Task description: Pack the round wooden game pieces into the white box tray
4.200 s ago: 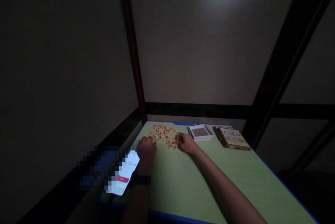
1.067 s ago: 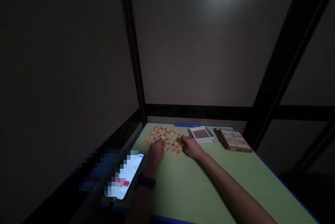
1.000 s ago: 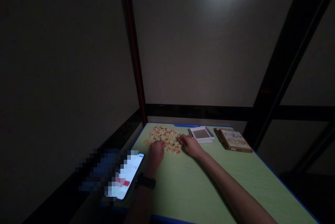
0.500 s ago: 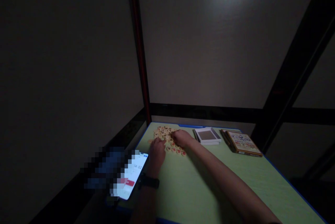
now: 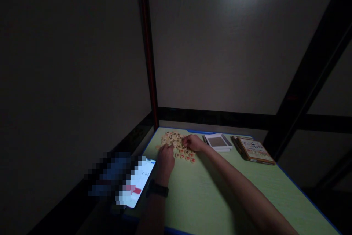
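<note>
Right hand [image 5: 192, 142] has shifted: a second ago it sat at the right edge of the pile, and now it reaches in over the pile's middle, closer to the left hand [image 5: 165, 156].

Biggest first: the green bench [image 5: 220, 198] with its blue rim fills the lower half of a very dim view, and both forearms stretch across it toward the far left corner. A lit phone [image 5: 139, 187] lies at the near left edge, just beside the left wrist with its dark wristband [image 5: 158, 190]. Far right lies a flat orange box [image 5: 254, 149]. A white tray [image 5: 218, 142] sits just left of it, near the right hand.

Now the small stuff. The game pieces [image 5: 172, 139], pale round discs, lie in a loose heap at the far left of the bench. Those nearest carry red marks.

Both hands are down on that heap, sifting through it. The left hand's fingers curl onto the near left edge and the right hand's fingers bunch over the middle. Whether either hand grips a disc, I cannot tell in this light. With discs touching all round, lifting any single one calls for a fine fingertip pinch.
</note>
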Demonstrator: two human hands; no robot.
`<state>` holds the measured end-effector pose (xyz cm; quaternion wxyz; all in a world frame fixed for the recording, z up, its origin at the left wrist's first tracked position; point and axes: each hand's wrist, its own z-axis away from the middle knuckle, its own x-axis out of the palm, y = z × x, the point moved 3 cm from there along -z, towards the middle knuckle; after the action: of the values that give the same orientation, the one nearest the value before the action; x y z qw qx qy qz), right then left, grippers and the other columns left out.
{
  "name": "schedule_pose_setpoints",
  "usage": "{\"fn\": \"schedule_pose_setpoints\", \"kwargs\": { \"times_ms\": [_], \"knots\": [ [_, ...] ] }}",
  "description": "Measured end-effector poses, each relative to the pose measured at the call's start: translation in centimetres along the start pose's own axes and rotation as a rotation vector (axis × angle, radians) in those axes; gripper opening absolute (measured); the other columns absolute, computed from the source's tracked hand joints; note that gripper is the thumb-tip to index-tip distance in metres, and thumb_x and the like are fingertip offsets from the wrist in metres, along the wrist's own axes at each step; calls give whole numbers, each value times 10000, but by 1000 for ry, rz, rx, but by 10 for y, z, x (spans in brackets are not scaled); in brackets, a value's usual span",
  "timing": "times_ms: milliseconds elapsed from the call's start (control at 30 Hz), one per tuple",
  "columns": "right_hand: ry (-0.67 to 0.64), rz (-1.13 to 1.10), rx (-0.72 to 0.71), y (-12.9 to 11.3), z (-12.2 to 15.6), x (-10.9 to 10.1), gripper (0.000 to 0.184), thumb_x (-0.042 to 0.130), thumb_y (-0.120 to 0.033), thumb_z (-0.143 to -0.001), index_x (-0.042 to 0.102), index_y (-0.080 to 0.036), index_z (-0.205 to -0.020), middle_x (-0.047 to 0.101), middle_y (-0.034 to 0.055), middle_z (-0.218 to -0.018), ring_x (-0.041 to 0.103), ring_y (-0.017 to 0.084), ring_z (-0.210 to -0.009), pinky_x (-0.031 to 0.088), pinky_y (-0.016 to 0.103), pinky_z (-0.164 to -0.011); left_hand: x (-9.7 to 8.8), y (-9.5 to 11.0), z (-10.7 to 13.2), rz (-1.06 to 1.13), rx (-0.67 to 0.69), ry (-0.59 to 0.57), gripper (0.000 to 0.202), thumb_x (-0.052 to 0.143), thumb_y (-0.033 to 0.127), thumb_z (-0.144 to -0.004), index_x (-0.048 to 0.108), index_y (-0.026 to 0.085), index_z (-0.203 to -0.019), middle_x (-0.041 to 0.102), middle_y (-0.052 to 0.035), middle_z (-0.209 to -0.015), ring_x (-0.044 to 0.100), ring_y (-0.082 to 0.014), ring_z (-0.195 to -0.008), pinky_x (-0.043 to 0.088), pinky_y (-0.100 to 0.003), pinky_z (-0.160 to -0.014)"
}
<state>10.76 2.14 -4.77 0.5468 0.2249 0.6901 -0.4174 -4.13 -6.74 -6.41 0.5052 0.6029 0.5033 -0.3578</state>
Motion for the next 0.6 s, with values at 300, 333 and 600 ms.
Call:
{"fn": "schedule_pose_setpoints", "kwargs": {
  "times_ms": [300, 333, 600],
  "knots": [
    [79, 99, -26, -15, 6, -12, 248, 532, -50, -785, 743, -181, -776, 744, 52, -809, 645, 173, -788, 390, 228, -716, -5, 5, -6, 114, -60, -105, 303, 452, 77, -923, 696, 162, -1082, 732, -116, -1023, 663, -181, -1011, 448, -250, -838],
    [92, 113, -35, -20, 6, -14, 250, 520, -71, -814, 745, -179, -818, 746, 65, -850, 646, 178, -815, 391, 231, -734, -5, 5, -7, 117, -46, -106, 286, 457, 86, -923, 707, 157, -1043, 733, -114, -1010, 661, -179, -1009, 445, -250, -844],
    [52, 239, -116, -63, -9, -6, 261, 545, -184, -864, 731, -207, -1046, 700, 110, -1115, 638, 219, -1034, 432, 260, -861, -4, -8, -8, 137, -123, -110, 261, 474, 128, -921, 735, 141, -933, 740, -107, -937, 669, -180, -915, 427, -239, -759]
  ]
}}
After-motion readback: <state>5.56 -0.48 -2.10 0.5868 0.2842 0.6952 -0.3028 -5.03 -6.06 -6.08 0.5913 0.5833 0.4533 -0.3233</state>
